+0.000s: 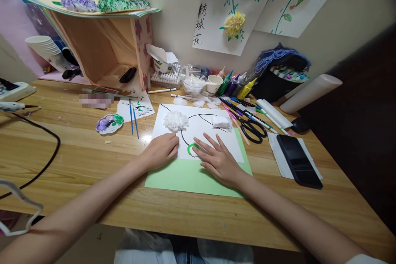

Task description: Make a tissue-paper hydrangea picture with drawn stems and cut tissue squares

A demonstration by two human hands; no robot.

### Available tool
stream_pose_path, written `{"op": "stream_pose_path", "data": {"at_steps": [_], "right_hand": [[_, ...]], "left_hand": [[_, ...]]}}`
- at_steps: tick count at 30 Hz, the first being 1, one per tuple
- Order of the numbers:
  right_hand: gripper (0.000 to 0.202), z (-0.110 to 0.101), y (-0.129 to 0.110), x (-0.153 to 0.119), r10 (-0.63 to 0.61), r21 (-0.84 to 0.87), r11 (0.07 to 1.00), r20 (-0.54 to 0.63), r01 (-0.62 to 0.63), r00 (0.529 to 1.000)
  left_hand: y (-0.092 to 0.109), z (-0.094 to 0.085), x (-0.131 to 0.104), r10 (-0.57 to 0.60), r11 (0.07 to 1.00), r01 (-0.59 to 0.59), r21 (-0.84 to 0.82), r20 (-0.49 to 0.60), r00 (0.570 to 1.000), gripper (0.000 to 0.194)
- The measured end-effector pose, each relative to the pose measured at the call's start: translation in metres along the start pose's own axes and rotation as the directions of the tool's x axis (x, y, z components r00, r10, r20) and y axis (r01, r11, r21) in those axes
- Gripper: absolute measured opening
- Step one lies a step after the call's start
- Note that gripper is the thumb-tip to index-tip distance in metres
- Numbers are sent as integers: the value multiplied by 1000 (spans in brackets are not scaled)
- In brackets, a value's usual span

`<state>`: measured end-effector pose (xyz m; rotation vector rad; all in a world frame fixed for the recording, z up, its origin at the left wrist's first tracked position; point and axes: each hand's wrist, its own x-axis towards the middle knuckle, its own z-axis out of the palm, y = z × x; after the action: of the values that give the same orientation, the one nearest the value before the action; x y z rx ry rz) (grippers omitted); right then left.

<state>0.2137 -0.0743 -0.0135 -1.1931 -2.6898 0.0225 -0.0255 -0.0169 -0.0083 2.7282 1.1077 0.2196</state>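
A sheet of white paper (pixel 201 132) with curved black lines lies on a light green sheet (pixel 185 177). On its left part sits a fluffy white paper flower (pixel 175 121). A folded white tissue-like piece (pixel 222 123) lies at its right. My left hand (pixel 161 151) rests at the paper's left edge, just below the flower, with fingers curled in; whatever they may hold is hidden. My right hand (pixel 218 159) lies with fingers spread over the lower part of the sheet, holding nothing. Its fingertips partly cover a small green ring (pixel 189 149) with a white middle.
Black-handled scissors (pixel 252 130) lie right of the paper among pens. Farther right is a phone (pixel 300 161). Paint bottles (pixel 232 85), a paper cup (pixel 214 84) and a bowl (pixel 194 86) stand behind. At left are brushes (pixel 133 119), a paint palette (pixel 109 124) and a black cable (pixel 51 161).
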Motion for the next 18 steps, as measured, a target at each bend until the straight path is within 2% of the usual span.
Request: {"op": "stream_pose_path", "data": {"at_steps": [6,11,18], "right_hand": [[46,-1,2,-3,4,16,1000,-62,-3,998],[47,0,2,-2,26,-7,1000,-14,-26,1000],[51,1,1,-1,48,-19,999,-24,-49,999]], "left_hand": [[0,1,0,5,1000,-5,3,4,1000,21],[-1,1,1,5,1000,-5,-6,2,1000,20],[-2,1,1,1,1000,-2,-19,-7,1000,21]]}}
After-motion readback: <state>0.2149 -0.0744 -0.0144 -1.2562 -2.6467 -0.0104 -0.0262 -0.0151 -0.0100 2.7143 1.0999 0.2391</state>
